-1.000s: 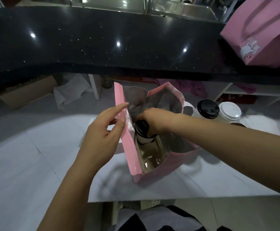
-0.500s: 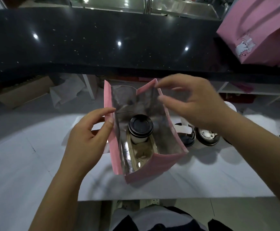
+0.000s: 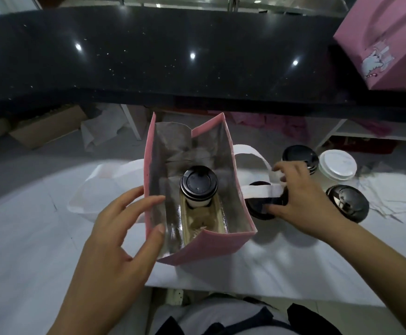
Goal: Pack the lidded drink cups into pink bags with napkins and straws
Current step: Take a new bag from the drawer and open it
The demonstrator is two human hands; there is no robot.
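Note:
An open pink bag (image 3: pixel 209 246) with silver lining stands on the white table. Inside it, a white cup with a black lid (image 3: pixel 198 186) sits upright in the far slot of a brown cardboard holder; the near slot holds nothing. My left hand (image 3: pixel 115 238) grips the bag's left wall, thumb and forefinger inside, other fingers outside. My right hand (image 3: pixel 301 201) is just right of the bag, fingers curled around the lid of another black-lidded cup (image 3: pixel 257 207), partly hidden by the bag's white handle (image 3: pixel 257 191).
More cups stand at the right: one black-lidded (image 3: pixel 299 157), one white-lidded (image 3: pixel 337 164), one black-lidded (image 3: pixel 348 201). Crumpled white paper (image 3: pixel 395 192) lies beyond them. A second pink bag (image 3: pixel 390 44) sits on the black counter (image 3: pixel 173 56) behind.
My right hand let go of the cup now standing in the bag, lifted out, and dropped to the right onto another black-lidded cup. My left hand kept hold of the bag's wall.

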